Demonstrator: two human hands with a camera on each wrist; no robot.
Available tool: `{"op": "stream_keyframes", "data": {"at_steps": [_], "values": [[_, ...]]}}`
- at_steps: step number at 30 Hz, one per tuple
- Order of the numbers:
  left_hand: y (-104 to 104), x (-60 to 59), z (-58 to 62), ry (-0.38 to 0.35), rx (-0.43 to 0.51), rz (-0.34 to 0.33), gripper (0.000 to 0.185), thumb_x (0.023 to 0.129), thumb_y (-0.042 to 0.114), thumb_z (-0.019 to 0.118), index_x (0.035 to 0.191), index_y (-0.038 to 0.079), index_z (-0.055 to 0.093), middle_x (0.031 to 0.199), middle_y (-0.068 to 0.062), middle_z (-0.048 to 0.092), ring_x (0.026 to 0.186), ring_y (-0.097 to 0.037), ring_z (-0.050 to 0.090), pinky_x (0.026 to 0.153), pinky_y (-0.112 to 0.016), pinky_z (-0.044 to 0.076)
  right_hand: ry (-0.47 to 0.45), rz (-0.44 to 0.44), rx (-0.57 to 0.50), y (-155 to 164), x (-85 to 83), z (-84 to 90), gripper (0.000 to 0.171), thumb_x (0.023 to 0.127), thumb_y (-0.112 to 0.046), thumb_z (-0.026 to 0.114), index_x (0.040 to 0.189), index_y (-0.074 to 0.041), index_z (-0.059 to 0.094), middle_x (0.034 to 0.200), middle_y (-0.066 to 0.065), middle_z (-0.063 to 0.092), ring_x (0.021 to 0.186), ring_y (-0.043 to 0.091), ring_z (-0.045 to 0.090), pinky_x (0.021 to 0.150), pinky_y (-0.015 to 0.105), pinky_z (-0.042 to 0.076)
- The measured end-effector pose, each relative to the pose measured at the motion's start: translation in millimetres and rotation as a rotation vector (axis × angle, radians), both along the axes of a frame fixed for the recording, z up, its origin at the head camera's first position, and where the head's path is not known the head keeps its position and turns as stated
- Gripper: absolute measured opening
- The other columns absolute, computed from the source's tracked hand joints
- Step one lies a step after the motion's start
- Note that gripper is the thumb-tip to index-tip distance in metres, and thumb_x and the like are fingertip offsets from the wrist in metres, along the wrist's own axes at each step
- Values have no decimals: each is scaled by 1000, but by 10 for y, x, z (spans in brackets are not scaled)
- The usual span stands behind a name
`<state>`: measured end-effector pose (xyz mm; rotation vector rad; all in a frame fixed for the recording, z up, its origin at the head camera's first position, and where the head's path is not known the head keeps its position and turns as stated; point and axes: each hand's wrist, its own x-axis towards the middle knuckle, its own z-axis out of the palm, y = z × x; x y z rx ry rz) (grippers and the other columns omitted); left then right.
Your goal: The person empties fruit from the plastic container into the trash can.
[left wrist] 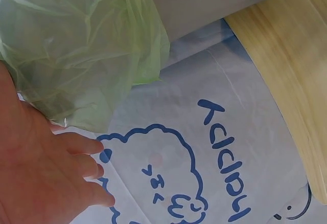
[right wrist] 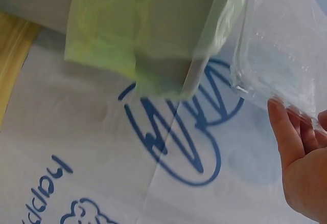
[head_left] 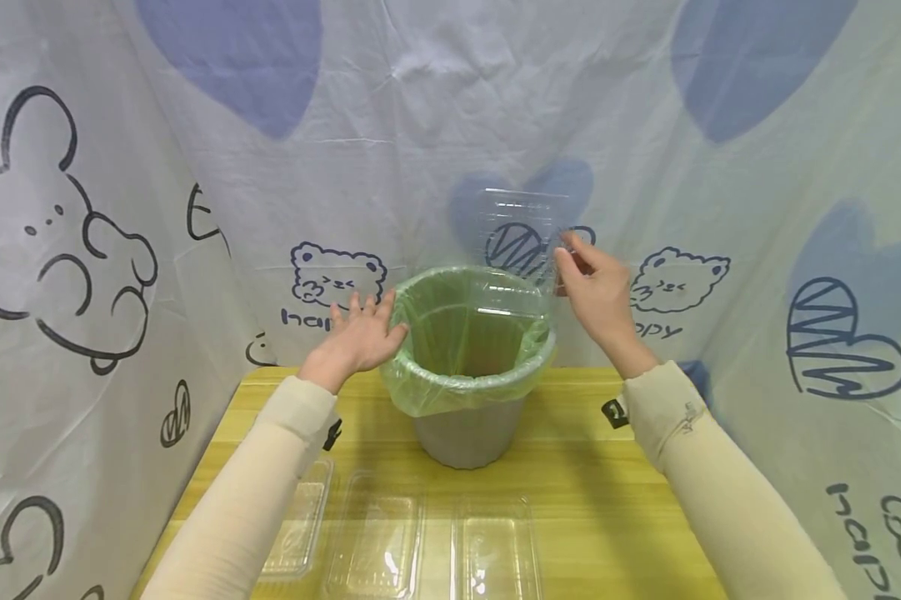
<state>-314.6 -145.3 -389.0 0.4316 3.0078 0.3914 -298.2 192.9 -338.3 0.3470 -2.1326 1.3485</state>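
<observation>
My right hand pinches the edge of a clear plastic container, held upright over the back right rim of a bin. In the right wrist view, thumb and fingers meet at one edge of the ribbed clear container. A thin green bag lines the bin and folds down over its rim. At the left rim, my left hand has its fingers spread and holds nothing. The left wrist view has the left hand close beside the green bag; contact cannot be told.
Several clear plastic trays lie on the yellow wooden table in front of the bin: one at left, one in the middle, one at right. A white printed cloth hangs behind and on both sides.
</observation>
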Motion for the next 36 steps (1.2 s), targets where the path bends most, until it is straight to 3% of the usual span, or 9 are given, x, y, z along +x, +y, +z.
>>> {"op": "stream_keyframes", "data": {"at_steps": [3,8,17,26,36], "values": [[-12,-2,-6,-3,5,0,75,111,48,28,169,7,3,172,-32,10,160,-55,-4,124,-77,-12,-9,-17,-36,120,41,10,37,106,-20,63,140,-6,68,87,22,71,65,4,65,63,19,64],[-30,2,-19,-7,8,0,75,112,48,27,169,7,3,172,-32,9,160,-55,-5,124,-77,-13,-63,-41,-103,303,107,35,40,105,-19,63,142,-5,65,77,2,69,57,3,65,58,21,64],[-24,1,-24,-9,-6,0,75,112,50,25,170,8,2,173,-30,5,160,-54,-7,125,-76,-14,-201,-119,-109,667,339,-39,41,105,-20,59,142,-5,65,72,-11,66,55,4,64,55,23,64],[-14,8,-9,-2,-7,-3,75,112,50,24,170,8,3,174,-28,4,160,-53,-8,125,-76,-12,-301,-138,-75,1001,624,-254,43,106,-22,57,140,3,64,67,-8,64,53,9,66,57,26,65],[-14,15,-3,11,6,-19,74,113,48,25,169,5,3,175,-23,2,160,-53,-7,127,-72,-12,-385,-86,-18,1206,894,-692,40,108,-17,56,137,10,63,68,-3,66,54,14,66,57,31,67]]}}
